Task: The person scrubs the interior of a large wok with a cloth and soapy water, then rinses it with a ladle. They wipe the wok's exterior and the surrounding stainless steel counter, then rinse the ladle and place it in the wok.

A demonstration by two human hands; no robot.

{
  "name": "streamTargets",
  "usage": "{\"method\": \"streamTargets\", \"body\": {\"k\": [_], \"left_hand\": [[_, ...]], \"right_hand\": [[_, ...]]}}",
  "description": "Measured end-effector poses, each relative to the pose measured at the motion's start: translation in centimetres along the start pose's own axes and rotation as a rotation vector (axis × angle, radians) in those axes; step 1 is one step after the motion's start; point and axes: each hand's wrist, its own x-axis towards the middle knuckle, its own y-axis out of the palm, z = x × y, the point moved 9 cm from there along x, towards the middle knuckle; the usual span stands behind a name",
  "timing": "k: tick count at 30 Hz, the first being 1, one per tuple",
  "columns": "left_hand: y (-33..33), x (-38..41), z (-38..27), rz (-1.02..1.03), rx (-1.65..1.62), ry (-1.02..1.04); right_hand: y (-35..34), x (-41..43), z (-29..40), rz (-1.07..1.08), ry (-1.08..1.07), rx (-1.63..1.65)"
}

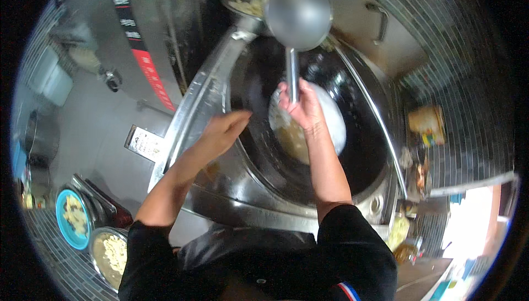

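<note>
A large dark wok (264, 168) is set in the stainless steel stove top (231, 189) before me. Pale, foamy liquid (289, 135) pools at its bottom. My right hand (306, 106) grips the handle of a big metal ladle (298, 15), raised above the wok, its round bowl pointing to the far side. Over the wok's left rim hovers my left hand (225, 131), blurred, with its fingers bent close together. I see nothing in it, though its palm side is hidden.
Beyond the wok's far left stands a metal pot (248, 5) of pale food pieces. A thin metal rod (372, 111) runs along the right rim. At lower left are a turquoise basin (62, 228) and a metal bowl (97, 255), both holding pale pieces.
</note>
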Motion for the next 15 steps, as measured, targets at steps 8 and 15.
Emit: {"method": "streamTargets", "body": {"k": [8, 15], "left_hand": [[23.6, 2.0, 1.1, 0.270, -0.685, -0.747], [33.8, 0.0, 12.2, 0.420, -0.697, -1.086]], "right_hand": [[-12.9, -14.3, -3.0, -0.313, -0.048, -0.996], [-21.1, -22.4, 15.3, -0.472, -0.045, -1.734]]}}
